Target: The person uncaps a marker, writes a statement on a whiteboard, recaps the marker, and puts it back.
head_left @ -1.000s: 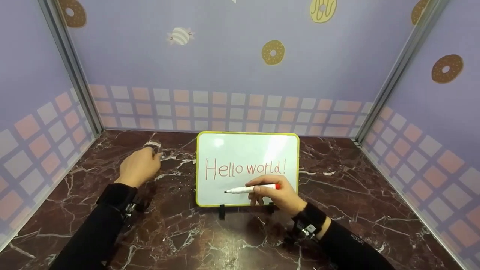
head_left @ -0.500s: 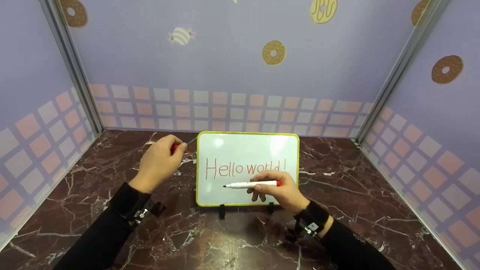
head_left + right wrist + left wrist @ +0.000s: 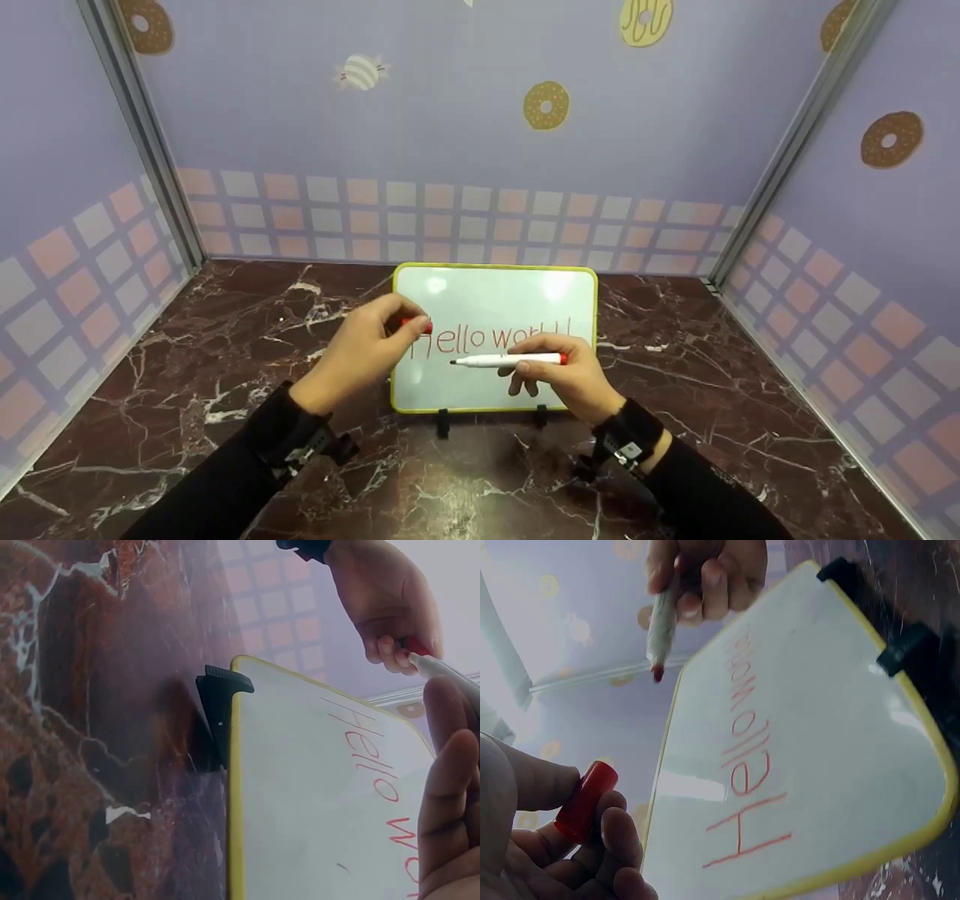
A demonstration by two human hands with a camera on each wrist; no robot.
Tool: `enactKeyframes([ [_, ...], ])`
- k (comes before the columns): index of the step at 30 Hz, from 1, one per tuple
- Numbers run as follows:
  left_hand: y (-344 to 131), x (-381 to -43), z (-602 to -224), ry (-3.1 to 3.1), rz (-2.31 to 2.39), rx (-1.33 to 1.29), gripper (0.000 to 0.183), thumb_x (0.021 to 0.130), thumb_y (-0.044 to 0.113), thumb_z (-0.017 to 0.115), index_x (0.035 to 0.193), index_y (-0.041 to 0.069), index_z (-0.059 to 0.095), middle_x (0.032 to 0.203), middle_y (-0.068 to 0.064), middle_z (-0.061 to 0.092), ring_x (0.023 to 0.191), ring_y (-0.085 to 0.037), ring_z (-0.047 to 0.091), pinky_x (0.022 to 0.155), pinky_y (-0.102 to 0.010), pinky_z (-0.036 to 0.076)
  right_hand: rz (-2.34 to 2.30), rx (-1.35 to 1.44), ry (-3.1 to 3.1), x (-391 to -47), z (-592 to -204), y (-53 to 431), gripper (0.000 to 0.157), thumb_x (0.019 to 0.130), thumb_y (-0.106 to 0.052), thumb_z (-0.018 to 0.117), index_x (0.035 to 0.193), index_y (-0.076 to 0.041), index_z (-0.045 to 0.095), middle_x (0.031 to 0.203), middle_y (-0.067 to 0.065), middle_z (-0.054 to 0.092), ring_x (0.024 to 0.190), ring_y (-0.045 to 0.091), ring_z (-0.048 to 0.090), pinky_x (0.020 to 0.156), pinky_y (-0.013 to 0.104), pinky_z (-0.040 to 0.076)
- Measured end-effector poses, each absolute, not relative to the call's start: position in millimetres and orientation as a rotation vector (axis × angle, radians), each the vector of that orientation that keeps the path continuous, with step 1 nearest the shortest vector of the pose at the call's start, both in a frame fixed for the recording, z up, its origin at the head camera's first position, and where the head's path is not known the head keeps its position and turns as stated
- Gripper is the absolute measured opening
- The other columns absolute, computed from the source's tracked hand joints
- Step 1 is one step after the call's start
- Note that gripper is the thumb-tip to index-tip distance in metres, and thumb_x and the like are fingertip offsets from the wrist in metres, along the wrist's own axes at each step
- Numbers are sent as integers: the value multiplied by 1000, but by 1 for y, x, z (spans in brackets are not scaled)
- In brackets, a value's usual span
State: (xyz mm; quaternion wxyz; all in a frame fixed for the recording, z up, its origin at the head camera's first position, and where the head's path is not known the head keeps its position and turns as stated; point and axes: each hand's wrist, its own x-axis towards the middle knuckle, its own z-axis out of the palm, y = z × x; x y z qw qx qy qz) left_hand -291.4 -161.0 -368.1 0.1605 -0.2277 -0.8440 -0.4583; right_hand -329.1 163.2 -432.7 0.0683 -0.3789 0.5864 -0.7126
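Note:
My left hand (image 3: 371,341) pinches a small red marker cap (image 3: 587,801) between thumb and fingers, in front of the board's left side. My right hand (image 3: 574,375) grips a white marker (image 3: 495,361) with a red end, its bare dark tip pointing left toward the cap. In the head view a short gap separates cap and tip. Behind both hands stands a whiteboard (image 3: 480,300) with a yellow frame, bearing "Hello world!" (image 3: 742,757) in red handwriting. The right hand covers part of the last word in the head view.
Black feet (image 3: 443,424) hold up the board's lower edge on a dark red marbled table (image 3: 360,480). Lilac wall panels (image 3: 465,135) with checks and donut pictures enclose the back and sides, joined by grey metal posts (image 3: 139,127).
My left hand has come from the table's left side rightward to the board, carrying the red cap. The right hand has risen slightly with the marker, which now lies more level.

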Motion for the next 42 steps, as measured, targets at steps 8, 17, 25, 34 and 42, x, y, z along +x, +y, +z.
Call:
enactKeyframes([
  [8, -148, -287, -376, -2449, -1364, -739, 10, 110, 21, 74, 110, 11, 77, 98, 1, 75, 82, -15, 64, 72, -29, 51, -2209, -1152, 1690, -329, -430, 164, 22, 101, 13, 63, 120, 13, 74, 99, 18, 81, 77, 23, 80, 63, 25, 59],
  [17, -143, -285, -383, -2457, -1437, -807, 12, 112, 20, 72, 109, 10, 76, 94, 2, 72, 79, -15, 61, 69, -26, 47, -2237, -1156, 1674, -329, -430, 165, 23, 102, 14, 62, 123, 13, 73, 102, 19, 82, 78, 22, 79, 63, 24, 57],
  [25, -139, -283, -387, -2473, -1427, -838, 13, 113, 23, 70, 113, 10, 75, 97, 3, 73, 81, -15, 61, 71, -27, 48, -2218, -1145, 1708, -328, -430, 164, 25, 103, 12, 65, 123, 25, 63, 101, 17, 81, 77, 22, 79, 63, 25, 58],
  [34, -135, -281, -388, -2448, -1429, -863, 11, 113, 21, 71, 113, 11, 75, 97, 5, 72, 79, -14, 59, 70, -26, 46, -2194, -1136, 1711, -327, -430, 162, 22, 102, 11, 66, 123, 18, 70, 103, 14, 80, 77, 21, 78, 63, 25, 59],
  [42, -130, -282, -391, -2423, -1467, -868, 11, 111, 21, 74, 111, 10, 75, 94, 0, 72, 76, -14, 57, 67, -25, 45, -2164, -1123, 1748, -325, -430, 161, 24, 102, 10, 67, 123, 22, 66, 104, 14, 81, 78, 20, 79, 64, 25, 59],
])
